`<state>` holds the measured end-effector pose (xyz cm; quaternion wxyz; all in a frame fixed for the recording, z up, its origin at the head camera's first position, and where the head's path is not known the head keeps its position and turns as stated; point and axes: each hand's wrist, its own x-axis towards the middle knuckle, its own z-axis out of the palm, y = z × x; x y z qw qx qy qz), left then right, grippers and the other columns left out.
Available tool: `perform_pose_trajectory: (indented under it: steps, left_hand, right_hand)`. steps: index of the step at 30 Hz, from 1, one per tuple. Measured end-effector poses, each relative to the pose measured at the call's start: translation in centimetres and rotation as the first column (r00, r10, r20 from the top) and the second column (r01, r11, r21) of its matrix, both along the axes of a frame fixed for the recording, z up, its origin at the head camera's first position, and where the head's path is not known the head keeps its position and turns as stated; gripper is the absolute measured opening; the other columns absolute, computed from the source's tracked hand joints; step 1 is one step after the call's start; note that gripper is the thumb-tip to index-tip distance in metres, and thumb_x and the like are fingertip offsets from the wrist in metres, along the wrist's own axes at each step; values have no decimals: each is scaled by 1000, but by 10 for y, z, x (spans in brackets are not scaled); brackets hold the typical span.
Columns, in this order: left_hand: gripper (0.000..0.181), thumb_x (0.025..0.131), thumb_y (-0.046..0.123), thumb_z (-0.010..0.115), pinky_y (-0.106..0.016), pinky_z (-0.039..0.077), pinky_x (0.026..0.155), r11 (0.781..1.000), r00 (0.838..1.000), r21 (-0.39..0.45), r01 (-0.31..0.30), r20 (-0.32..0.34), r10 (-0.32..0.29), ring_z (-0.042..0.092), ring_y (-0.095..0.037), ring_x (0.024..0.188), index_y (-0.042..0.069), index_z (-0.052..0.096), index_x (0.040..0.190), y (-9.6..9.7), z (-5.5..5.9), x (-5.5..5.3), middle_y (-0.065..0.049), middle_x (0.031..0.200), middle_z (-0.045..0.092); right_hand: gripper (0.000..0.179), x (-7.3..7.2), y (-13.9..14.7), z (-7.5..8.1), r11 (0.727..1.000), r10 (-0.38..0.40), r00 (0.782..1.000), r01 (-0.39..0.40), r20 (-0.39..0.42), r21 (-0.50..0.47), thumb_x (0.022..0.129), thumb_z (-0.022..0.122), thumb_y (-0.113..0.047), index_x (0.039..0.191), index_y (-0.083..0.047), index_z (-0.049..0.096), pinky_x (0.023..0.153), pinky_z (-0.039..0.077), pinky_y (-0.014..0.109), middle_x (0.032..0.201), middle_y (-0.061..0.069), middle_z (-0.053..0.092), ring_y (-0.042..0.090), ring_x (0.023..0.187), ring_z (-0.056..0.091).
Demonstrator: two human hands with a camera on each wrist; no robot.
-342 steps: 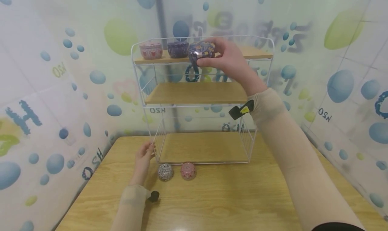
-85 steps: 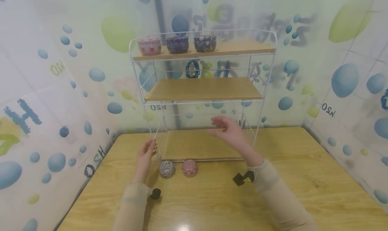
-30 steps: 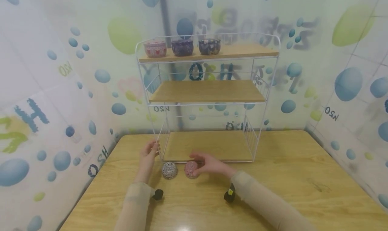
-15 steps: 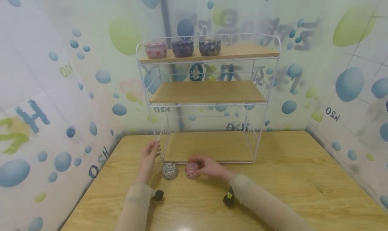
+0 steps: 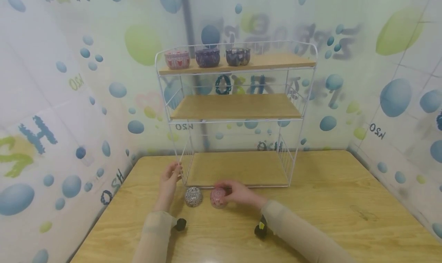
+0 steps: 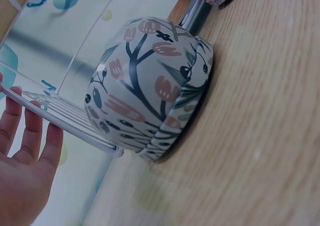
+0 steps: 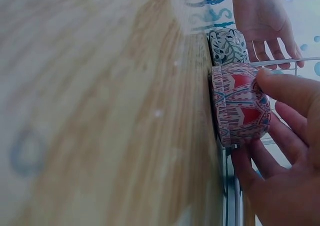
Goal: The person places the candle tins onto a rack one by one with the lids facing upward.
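My right hand (image 5: 239, 194) grips a pink tin (image 7: 240, 105) with red heart shapes, thumb on one side and fingers on the other. This small round tin sits rim down on the table in front of the rack. Just left of it stands a white tin (image 6: 145, 80) with a leaf and flower print, also rim down. My left hand (image 5: 169, 182) holds the side wire of a white three-tier rack (image 5: 236, 106) near its base; in the left wrist view its fingertips meet the wire and the thumb is out of sight.
Three tins stand rim up on the left of the top shelf: a pink tin (image 5: 177, 59), a purple tin (image 5: 208, 58) and a dark patterned tin (image 5: 238, 57). The wooden table (image 5: 331, 201) extends right of the rack. A printed curtain hangs behind.
My right hand set the dark patterned tin on the top shelf, came down and took hold of the pink tin on the table. My left hand has stayed at the rack.
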<state>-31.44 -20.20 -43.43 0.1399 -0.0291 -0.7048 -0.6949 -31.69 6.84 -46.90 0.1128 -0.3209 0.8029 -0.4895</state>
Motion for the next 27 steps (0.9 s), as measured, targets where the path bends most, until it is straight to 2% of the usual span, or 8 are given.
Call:
perform_pose_trajectory:
  steps: [3,6,10,13,18,22,25,27]
  left_hand:
    - [31,102,14,49,-28,51,89,1000,1000,9,-9,1,9,56,-15,100,-8,51,124,-3,-10,-7,6,101,58]
    - [32,102,18,50,-26,51,88,1000,1000,3,-15,2,15,55,-21,105,-5,51,124,-5,-16,-11,5,103,58]
    - [32,102,21,51,-28,51,90,1000,1000,-11,-12,-9,12,53,-28,109,-3,53,124,-5,-20,-11,-5,110,58]
    - [32,102,22,51,-27,51,90,1000,1000,-26,-14,-24,13,53,-29,109,-3,53,123,-4,-21,-11,-9,113,56]
    - [32,103,23,50,-25,52,88,999,999,-43,-27,-25,26,53,-28,107,-3,52,122,-4,-20,-12,-1,107,57]
    - [31,103,23,49,-26,51,89,1000,1000,-30,-7,-13,7,52,-30,109,-1,52,122,-5,-20,-13,2,106,56]
    - [26,103,18,48,-32,50,94,1000,1000,-14,17,1,-17,49,-36,113,-1,53,121,-4,-11,-7,2,105,56]
    - [25,103,16,48,-35,49,96,1000,1000,2,24,6,-24,49,-37,113,0,53,121,-4,-10,-7,2,105,56]
  right_hand:
    - [58,1,0,0,1000,2,1000,-2,7,8,77,79,-5,131,-3,57,98,46,36,126,6,61,22,113,57]
    - [61,2,0,-1,1000,10,1000,-11,25,20,76,80,-6,132,-4,56,101,44,38,127,4,60,22,114,55]
    - [65,2,0,-4,998,17,1000,-18,19,55,75,82,-9,133,-7,56,103,42,40,129,5,58,22,117,53]
    - [68,0,-1,-6,994,8,1000,-8,-4,109,74,84,-12,135,-11,55,103,41,39,133,5,54,22,119,51]
    - [72,-1,-1,-8,987,-6,1000,8,-10,161,72,85,-15,137,-17,54,104,40,41,138,7,50,24,121,49]
    - [71,-2,-2,-7,986,-13,1000,15,-12,166,72,85,-14,136,-17,55,103,41,41,136,6,52,24,119,50]
    - [69,-2,-2,-6,986,-21,1000,24,-19,164,72,85,-15,135,-16,56,102,42,40,133,5,54,23,118,51]
    - [68,-2,-2,-6,986,-27,999,31,-24,161,72,85,-15,134,-17,57,101,42,39,132,4,55,22,117,52]
